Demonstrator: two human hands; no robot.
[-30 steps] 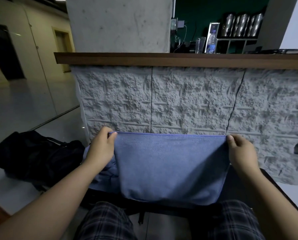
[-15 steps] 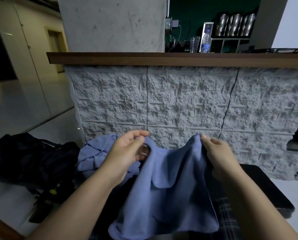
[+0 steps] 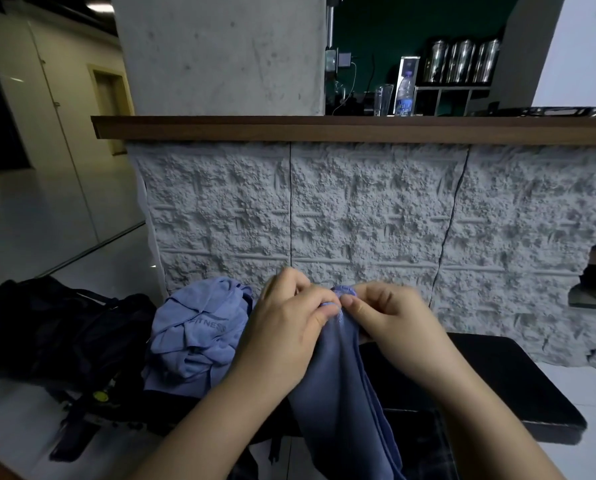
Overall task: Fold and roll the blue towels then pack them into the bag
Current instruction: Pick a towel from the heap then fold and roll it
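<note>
A blue towel (image 3: 341,386) hangs folded in half lengthwise in front of me, its two top corners brought together. My left hand (image 3: 286,320) and my right hand (image 3: 390,320) meet at the top and both pinch those corners between thumb and fingers. A heap of crumpled blue towels (image 3: 199,330), one printed with "FITNESS", lies to the left on a dark seat. The black bag (image 3: 47,327) sits on the floor at the far left, its opening not visible.
A black bench (image 3: 497,379) stretches to the right under the towel. A rough grey stone counter front (image 3: 376,216) with a wooden top (image 3: 324,128) stands close ahead. Pale glossy floor (image 3: 29,220) lies to the left. My plaid shorts show at the bottom edge.
My hands went from holding the towel stretched wide to coming together at the centre, so the towel now hangs folded in half. The view shifted slightly right.
</note>
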